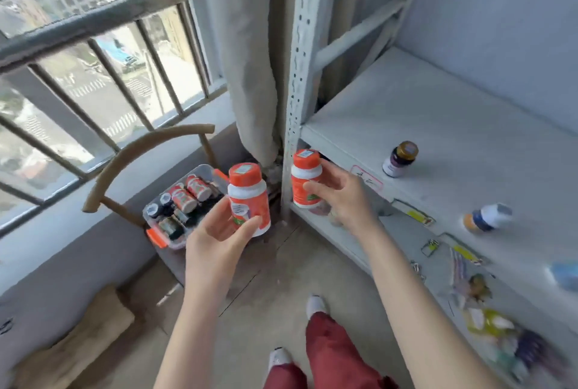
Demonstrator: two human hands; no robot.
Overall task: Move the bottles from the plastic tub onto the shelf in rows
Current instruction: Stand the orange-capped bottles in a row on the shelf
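My left hand [219, 241] grips an upright white bottle with an orange cap and label [248, 198], held in the air above the floor. My right hand [339, 196] holds a second orange-capped bottle [305, 176] just in front of the shelf's left post. The clear plastic tub [150, 226] with orange clips sits on a chair seat at the left, with several bottles lying inside. On the pale shelf board [438, 119] stand a dark bottle with a gold cap [400, 159] and a blurred white bottle with a blue band [488, 216].
A perforated metal shelf post [297, 76] rises beside a grey curtain [244, 44]. The wooden chair back [134, 154] curves beside the tub under a barred window. A lower shelf [359, 232] carries labels, clips and packets [488, 326]. My legs in red trousers [331, 348] stand on the concrete floor.
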